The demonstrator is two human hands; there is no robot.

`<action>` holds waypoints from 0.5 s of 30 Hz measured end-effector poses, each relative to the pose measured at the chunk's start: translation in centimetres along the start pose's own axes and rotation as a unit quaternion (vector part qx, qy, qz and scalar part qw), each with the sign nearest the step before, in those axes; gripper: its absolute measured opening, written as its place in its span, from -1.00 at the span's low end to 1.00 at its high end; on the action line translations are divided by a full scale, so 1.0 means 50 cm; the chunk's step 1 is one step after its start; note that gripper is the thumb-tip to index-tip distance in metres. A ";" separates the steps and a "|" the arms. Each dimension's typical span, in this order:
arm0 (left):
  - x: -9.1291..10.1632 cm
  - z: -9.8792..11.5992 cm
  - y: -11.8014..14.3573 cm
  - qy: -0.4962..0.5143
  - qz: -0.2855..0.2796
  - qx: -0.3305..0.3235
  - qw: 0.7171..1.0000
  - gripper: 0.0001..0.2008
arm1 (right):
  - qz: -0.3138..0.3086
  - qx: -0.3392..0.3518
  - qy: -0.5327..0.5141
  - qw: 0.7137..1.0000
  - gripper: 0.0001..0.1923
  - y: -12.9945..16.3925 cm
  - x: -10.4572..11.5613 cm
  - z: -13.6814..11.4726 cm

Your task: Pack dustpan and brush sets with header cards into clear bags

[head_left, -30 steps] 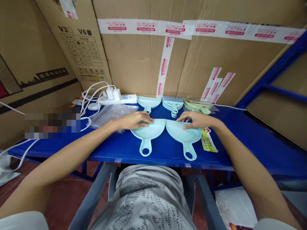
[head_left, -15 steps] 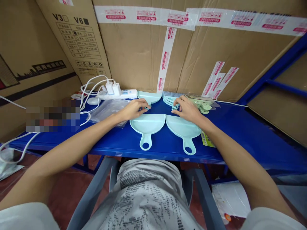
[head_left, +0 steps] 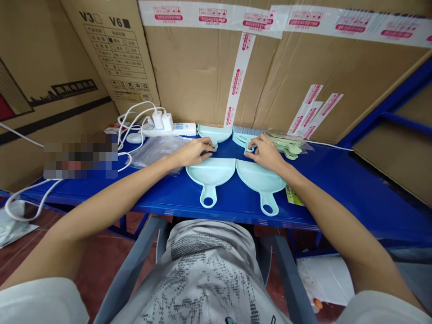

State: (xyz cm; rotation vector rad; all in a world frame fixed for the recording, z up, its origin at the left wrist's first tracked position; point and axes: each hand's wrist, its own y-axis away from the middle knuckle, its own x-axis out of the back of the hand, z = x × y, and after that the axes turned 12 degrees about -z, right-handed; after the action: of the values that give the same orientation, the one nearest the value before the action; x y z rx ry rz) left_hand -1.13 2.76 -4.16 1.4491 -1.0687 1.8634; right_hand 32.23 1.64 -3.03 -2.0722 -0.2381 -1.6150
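Just beyond two light-blue dustpans (head_left: 212, 173), left hand (head_left: 194, 152) is pinching a rear dustpan's handle (head_left: 212, 145). Right hand (head_left: 266, 153) is pinching a stacked brush handle (head_left: 249, 146), green packs (head_left: 288, 145) lying beside it.

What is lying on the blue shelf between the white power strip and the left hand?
In the head view, a clear plastic bag lies between the power strip and the left hand, with white cables beside it.

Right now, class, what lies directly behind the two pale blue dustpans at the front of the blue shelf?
Behind the two front dustpans: a stacked dustpan under the left hand, and small brushes under the right hand. The hands cover their handles.
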 end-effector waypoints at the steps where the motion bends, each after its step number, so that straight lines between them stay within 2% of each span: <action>1: 0.001 0.001 0.001 -0.005 -0.010 -0.001 1.000 -0.65 | -0.007 0.003 -0.001 1.000 -0.79 -0.001 -0.004 0.004; 7: 0.003 -0.002 0.002 -0.005 -0.046 0.006 0.999 -0.65 | -0.029 0.027 -0.017 0.999 -0.78 -0.009 -0.016 0.015; 12: 0.002 -0.008 0.004 0.004 -0.045 0.006 0.999 -0.65 | 0.027 0.029 -0.070 0.997 -0.75 -0.010 -0.008 0.015; 15: 0.006 -0.011 0.006 0.010 -0.022 0.009 1.000 -0.68 | 0.073 0.013 -0.119 0.990 -0.75 -0.011 -0.002 0.018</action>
State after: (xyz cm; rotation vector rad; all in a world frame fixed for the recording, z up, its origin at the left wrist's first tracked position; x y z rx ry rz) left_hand -1.75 3.04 -4.00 1.4490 -1.0055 1.8567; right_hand 32.72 2.57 -3.10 -2.2074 -0.1814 -1.2736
